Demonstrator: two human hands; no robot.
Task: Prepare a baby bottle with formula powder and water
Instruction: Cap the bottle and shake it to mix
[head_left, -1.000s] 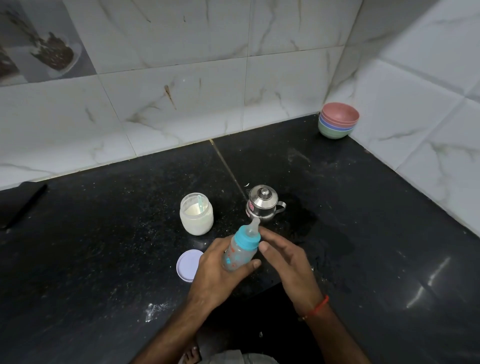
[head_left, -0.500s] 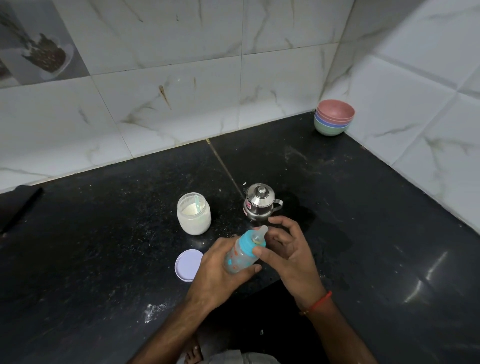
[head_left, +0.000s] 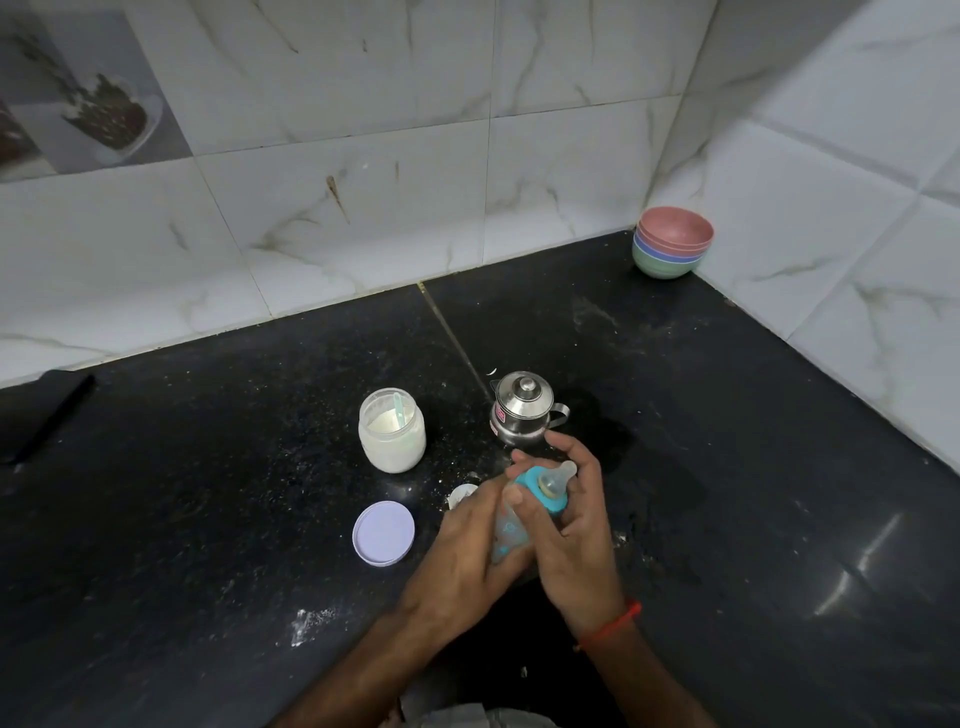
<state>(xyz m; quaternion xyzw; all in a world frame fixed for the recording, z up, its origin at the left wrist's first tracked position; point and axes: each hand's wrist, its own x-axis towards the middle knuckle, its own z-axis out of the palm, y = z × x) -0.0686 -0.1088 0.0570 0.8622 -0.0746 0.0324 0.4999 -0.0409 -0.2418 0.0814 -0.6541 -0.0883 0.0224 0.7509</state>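
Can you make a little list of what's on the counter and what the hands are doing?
left hand: holds the baby bottle body
right hand: grips the teal nipple cap
powder jar: open, scoop inside
jar lid: lying flat on the counter
steel pot: lid on, behind the hands
bowls: stacked in the corner

Head camera looks steeply down, close over the black counter (head_left: 208, 493) corner.
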